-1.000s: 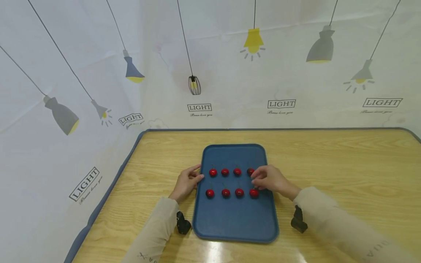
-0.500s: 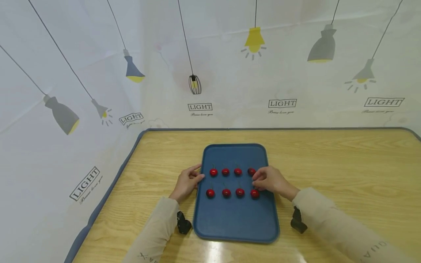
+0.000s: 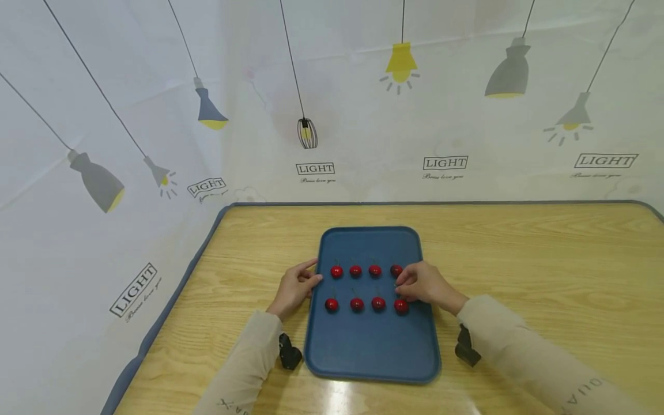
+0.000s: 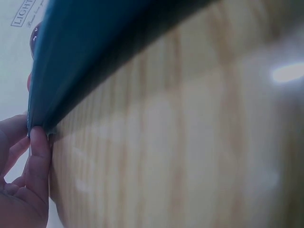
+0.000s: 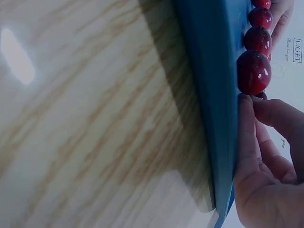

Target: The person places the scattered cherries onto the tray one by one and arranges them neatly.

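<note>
A blue tray [image 3: 373,349] lies on the wooden table, bearing two rows of red cherries with thin stems. At its left rim is my left hand [image 3: 291,290]; the left wrist view shows thumb and finger pinching the tray's edge. Over the right side, my right hand [image 3: 429,286] pinches the stem of the front row's rightmost cherry [image 3: 401,306], which sits on the tray. In the right wrist view that cherry [image 5: 254,73] is just beyond the thumb and fingertip, and its stem is mostly hidden. Fingers partly cover the back row's rightmost cherry [image 3: 396,270].
Other cherries, such as the front row's leftmost one [image 3: 331,305], stand spaced apart on the tray. Around it spreads the wooden table [image 3: 539,259]. A white sheet [image 3: 363,115] printed with lamps closes off the back and left. Each wrist carries a black camera [image 3: 289,353].
The right hand and the cherry at its fingers shift very slightly on the tray. My left hand keeps its place at the rim.
</note>
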A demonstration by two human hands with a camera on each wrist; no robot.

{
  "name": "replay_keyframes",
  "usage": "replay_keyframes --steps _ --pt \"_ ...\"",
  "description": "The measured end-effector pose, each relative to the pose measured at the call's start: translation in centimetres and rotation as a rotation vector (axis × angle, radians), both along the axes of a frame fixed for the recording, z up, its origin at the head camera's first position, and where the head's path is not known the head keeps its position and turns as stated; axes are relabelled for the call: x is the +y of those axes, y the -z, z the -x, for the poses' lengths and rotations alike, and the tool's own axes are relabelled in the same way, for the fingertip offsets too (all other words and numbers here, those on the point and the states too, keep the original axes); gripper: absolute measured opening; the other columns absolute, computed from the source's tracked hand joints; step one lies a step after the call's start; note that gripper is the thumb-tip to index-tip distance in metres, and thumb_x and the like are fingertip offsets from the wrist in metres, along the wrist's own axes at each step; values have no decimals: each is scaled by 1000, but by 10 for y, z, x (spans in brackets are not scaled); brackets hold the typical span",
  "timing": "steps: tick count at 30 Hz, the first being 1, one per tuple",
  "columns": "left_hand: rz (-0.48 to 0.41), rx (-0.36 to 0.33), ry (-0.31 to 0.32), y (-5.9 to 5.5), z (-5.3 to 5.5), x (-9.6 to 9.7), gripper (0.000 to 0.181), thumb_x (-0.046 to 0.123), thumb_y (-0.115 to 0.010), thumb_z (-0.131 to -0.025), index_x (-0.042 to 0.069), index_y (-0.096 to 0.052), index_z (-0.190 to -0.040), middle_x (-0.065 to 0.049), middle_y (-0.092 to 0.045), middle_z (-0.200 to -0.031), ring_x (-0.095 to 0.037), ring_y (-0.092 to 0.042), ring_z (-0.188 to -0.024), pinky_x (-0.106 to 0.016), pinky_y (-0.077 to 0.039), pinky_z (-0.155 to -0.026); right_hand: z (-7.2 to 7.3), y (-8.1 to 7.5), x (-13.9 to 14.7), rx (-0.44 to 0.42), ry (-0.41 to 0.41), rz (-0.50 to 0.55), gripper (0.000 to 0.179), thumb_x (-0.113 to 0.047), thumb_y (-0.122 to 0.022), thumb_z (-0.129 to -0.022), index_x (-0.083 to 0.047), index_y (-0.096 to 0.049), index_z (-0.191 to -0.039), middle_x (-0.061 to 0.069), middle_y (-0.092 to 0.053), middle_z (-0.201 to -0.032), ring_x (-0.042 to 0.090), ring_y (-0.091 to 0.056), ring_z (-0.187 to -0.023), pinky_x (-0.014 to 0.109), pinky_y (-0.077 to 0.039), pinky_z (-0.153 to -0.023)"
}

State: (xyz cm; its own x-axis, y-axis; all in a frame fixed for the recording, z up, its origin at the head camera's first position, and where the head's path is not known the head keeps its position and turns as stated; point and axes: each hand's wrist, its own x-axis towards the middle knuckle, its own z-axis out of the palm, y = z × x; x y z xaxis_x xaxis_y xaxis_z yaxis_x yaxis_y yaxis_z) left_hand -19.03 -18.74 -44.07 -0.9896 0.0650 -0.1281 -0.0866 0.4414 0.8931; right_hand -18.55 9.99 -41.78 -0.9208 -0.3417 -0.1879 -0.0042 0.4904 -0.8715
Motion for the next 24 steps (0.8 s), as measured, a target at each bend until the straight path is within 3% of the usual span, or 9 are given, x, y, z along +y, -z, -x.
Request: replay_keyframes --steps 12,24 --pt "-5 -13 -9 -1 -1 1 45 11 -61 -84 10 -49 -128 -10 -56 -86 -13 -50 -57 -28 -49 -51 0 -2 1 -59 15 -9 7 3 -64 -76 6 -59 -80 8 -59 -68 13 -59 -58 28 -52 -55" --pt "1 -12 -9 -2 -1 2 45 11 -60 -85 10 -49 -128 -10 -55 -86 -12 -50 -59 -27 -48 -51 0 -3 1 -50 -6 -2 7 3 -63 -78 8 -59 -81 7 -60 -69 13 -59 -58 28 -52 -55"
